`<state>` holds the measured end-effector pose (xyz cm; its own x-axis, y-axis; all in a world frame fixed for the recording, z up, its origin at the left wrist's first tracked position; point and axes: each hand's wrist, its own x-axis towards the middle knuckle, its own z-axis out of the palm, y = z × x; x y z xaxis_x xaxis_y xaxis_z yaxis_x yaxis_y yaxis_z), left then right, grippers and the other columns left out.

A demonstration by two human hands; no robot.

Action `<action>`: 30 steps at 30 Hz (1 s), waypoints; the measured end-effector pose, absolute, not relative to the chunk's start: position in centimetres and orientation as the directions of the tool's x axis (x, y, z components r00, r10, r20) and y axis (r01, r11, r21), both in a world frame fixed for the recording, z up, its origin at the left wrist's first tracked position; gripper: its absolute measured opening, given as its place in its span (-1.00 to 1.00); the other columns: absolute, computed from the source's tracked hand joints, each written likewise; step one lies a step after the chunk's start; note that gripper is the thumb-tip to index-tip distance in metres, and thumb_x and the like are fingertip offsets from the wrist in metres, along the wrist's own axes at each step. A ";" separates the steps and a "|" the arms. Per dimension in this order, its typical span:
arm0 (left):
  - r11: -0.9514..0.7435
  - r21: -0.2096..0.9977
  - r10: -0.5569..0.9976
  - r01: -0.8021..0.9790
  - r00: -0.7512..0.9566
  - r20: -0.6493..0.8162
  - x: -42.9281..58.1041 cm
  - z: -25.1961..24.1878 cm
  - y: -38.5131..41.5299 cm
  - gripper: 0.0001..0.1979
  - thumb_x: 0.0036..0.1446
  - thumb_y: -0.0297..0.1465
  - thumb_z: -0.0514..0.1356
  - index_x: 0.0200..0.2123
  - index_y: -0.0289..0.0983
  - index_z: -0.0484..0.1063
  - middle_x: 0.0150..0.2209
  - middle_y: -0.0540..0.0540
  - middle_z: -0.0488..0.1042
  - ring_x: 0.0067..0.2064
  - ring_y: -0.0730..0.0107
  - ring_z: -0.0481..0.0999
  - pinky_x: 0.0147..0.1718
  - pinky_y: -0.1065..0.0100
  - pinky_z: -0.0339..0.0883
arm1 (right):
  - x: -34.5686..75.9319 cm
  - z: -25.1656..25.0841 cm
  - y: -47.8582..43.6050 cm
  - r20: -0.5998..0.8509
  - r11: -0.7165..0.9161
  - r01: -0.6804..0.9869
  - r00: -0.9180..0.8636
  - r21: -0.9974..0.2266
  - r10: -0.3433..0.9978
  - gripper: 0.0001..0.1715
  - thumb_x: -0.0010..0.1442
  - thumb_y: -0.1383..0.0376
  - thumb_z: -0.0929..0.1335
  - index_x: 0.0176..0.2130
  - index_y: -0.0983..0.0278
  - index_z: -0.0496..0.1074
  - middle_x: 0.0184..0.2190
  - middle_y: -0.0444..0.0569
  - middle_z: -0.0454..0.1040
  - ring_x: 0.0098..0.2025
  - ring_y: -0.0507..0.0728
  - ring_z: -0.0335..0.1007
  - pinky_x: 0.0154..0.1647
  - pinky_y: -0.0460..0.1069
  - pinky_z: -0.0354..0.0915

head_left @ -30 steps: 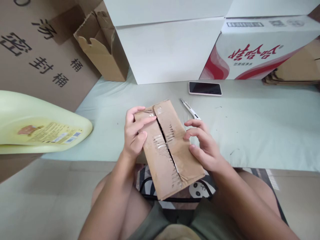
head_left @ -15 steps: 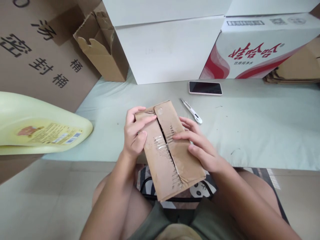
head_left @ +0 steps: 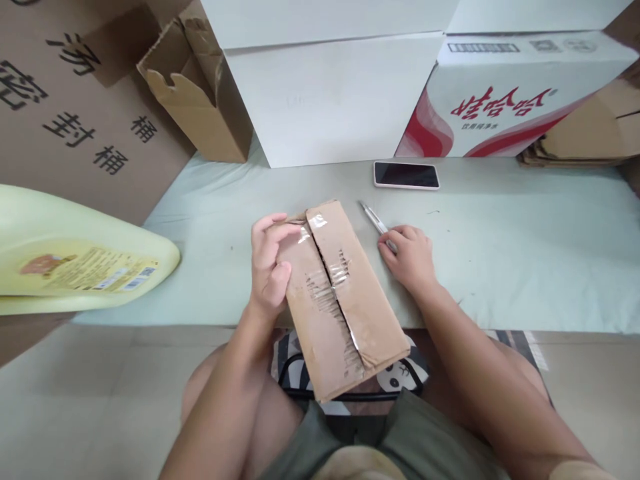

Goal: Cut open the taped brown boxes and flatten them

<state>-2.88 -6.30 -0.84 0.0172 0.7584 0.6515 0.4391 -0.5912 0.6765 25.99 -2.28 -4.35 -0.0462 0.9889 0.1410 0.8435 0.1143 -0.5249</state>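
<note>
A worn brown cardboard box (head_left: 367, 293) with torn tape marks and a narrow gap between its flaps slants over the front edge of the table. My left hand (head_left: 270, 260) grips its upper left side, thumb and fingers closed on the cardboard. To the right of the box, my right hand (head_left: 411, 257) is closed round the rear end of a white utility knife (head_left: 374, 217), which lies on the cloth with its tip pointing away to the upper left. Its handle end is hidden under my fingers.
A phone (head_left: 406, 175) lies behind the knife on the pale green cloth (head_left: 490, 267). White cartons (head_left: 335, 100) and an open cardboard box (head_left: 200, 107) line the back. A yellow bottle (head_left: 90, 247) stands at the left, and flattened cardboard (head_left: 575, 140) at the right.
My right hand has let go of the box, moved right and taken hold of the utility knife. My left hand still holds the box in nearly the same place.
</note>
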 end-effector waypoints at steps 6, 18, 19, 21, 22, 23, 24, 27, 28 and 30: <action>-0.539 0.810 0.791 0.233 -0.192 0.581 -2.5 -2.5 -6.6 -0.45 0.23 0.06 0.23 0.20 -0.02 0.42 0.25 -0.17 0.43 0.27 -0.05 0.45 0.24 -0.04 0.40 | 25.7 -3.0 -3.5 0.110 0.043 0.717 0.047 -0.695 0.993 -0.79 0.29 0.15 0.29 -0.17 0.21 0.40 -0.41 -0.08 0.45 -0.46 0.12 0.24 -0.33 0.06 0.22; -0.409 0.877 0.881 0.250 -0.142 0.451 -2.2 -1.4 -6.7 -0.36 0.26 0.13 0.22 0.23 -0.11 0.36 0.21 -0.24 0.49 0.18 -0.02 0.55 0.15 0.01 0.49 | 24.1 4.7 -7.3 0.348 0.344 -0.058 -0.083 -0.937 0.934 -0.68 0.29 0.23 0.53 -0.03 0.09 0.42 -0.41 -0.20 0.48 -0.42 0.07 0.52 -0.39 0.01 0.46; -0.447 0.850 0.855 0.279 -0.145 0.498 -2.1 -1.3 -6.6 -0.39 0.26 0.13 0.22 0.20 -0.11 0.37 0.18 -0.23 0.49 0.17 -0.03 0.55 0.16 -0.01 0.48 | 23.9 5.4 -8.0 0.384 0.381 -0.054 -0.051 -0.923 0.922 -0.75 0.34 0.23 0.51 -0.07 0.09 0.41 -0.46 -0.23 0.46 -0.49 0.05 0.50 -0.46 -0.01 0.42; -0.529 0.782 0.790 0.330 -0.146 0.596 -1.8 -1.2 -6.6 -0.47 0.27 0.10 0.21 0.12 -0.12 0.42 0.10 -0.21 0.50 0.16 -0.03 0.53 0.20 -0.05 0.43 | 23.5 6.5 -9.2 0.419 0.419 -0.057 0.017 -0.906 0.908 -0.83 0.41 0.23 0.47 -0.13 0.11 0.38 -0.53 -0.25 0.43 -0.59 0.02 0.43 -0.59 -0.04 0.33; -0.563 0.753 0.761 0.340 -0.141 0.633 -1.6 -1.1 -6.5 -0.51 0.27 0.08 0.22 0.08 -0.12 0.43 0.08 -0.20 0.50 0.16 -0.03 0.53 0.21 -0.06 0.42 | 23.3 6.9 -9.8 0.419 0.420 -0.061 0.032 -0.905 0.907 -0.85 0.43 0.22 0.45 -0.14 0.12 0.38 -0.54 -0.25 0.43 -0.61 0.02 0.42 -0.63 -0.05 0.28; -0.587 0.737 0.743 0.335 -0.137 0.655 -1.4 -1.0 -6.5 -0.54 0.27 0.06 0.23 0.04 -0.12 0.44 0.05 -0.19 0.49 0.14 -0.02 0.53 0.20 -0.05 0.42 | 23.0 7.2 -10.3 0.412 0.413 -0.063 0.026 -0.908 0.911 -0.87 0.45 0.21 0.44 -0.13 0.12 0.39 -0.55 -0.24 0.44 -0.61 0.02 0.42 -0.66 -0.05 0.26; -0.597 0.737 0.739 0.317 -0.140 0.659 -1.3 -0.9 -6.5 -0.58 0.27 0.04 0.24 0.01 -0.12 0.45 0.03 -0.18 0.50 0.11 0.00 0.54 0.16 -0.03 0.44 | 22.8 7.4 -10.7 0.403 0.403 -0.058 0.001 -0.914 0.915 -0.90 0.46 0.19 0.42 -0.10 0.12 0.41 -0.54 -0.23 0.46 -0.61 0.03 0.43 -0.66 -0.05 0.25; -0.547 0.804 0.787 0.233 -0.184 0.589 -0.9 -0.8 -6.4 -0.65 0.26 0.00 0.27 -0.11 -0.13 0.44 -0.06 -0.13 0.53 -0.01 0.09 0.57 0.03 0.06 0.49 | 22.4 7.7 -11.2 0.387 0.398 0.025 -0.186 -0.917 0.903 -0.75 0.51 0.11 0.35 0.11 0.10 0.47 -0.45 -0.15 0.57 -0.54 0.06 0.50 -0.62 -0.03 0.31; -0.517 0.828 0.808 0.216 -0.195 0.556 -0.9 -0.7 -6.4 -0.66 0.27 -0.01 0.27 -0.14 -0.14 0.44 -0.09 -0.12 0.54 -0.03 0.11 0.57 0.00 0.07 0.50 | 22.3 7.7 -11.1 0.374 0.404 0.069 -0.261 -0.912 0.890 -0.69 0.51 0.09 0.34 0.16 0.09 0.47 -0.42 -0.13 0.60 -0.51 0.07 0.52 -0.58 -0.03 0.36; -0.483 0.847 0.831 0.224 -0.187 0.523 -0.9 -0.4 -6.3 -0.68 0.28 -0.01 0.25 -0.19 -0.14 0.47 -0.11 -0.11 0.57 -0.03 0.10 0.58 0.02 0.06 0.51 | 22.2 7.6 -10.8 0.348 0.419 0.149 -0.351 -0.896 0.869 -0.68 0.52 0.08 0.34 0.16 0.09 0.49 -0.37 -0.12 0.64 -0.47 0.07 0.55 -0.48 -0.02 0.43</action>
